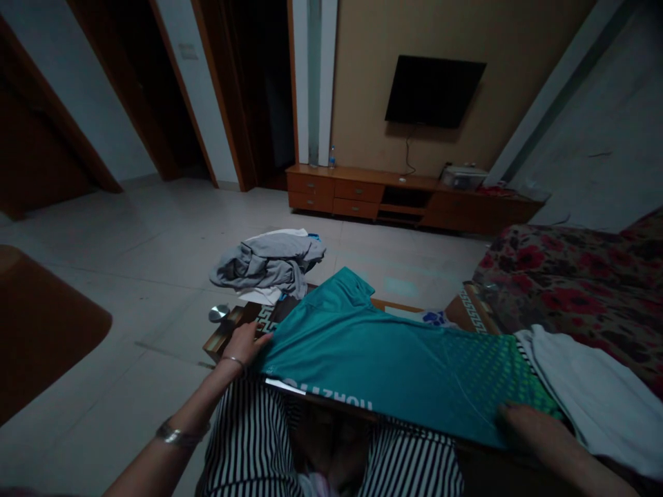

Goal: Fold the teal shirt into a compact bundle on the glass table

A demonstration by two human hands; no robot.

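Note:
A teal sports shirt [352,338] with white lettering along its near edge lies spread over a low table in front of my knees. Its right end turns green with a dotted pattern. At the shirt's left edge my left hand [247,343] rests with fingers apart. Over the lower right part of the shirt is my right hand [521,420], smeared by motion, so its fingers cannot be made out. Beside the shirt's right end lies a white cloth [595,379], close to my right forearm.
Grey and white clothes [269,262] are heaped beyond the table's left end. A shiny round metal object [219,313] is at the table's left corner. A floral-covered sofa [564,276] stands right, a brown furniture piece [46,324] left. A TV cabinet [357,193] lines the far wall.

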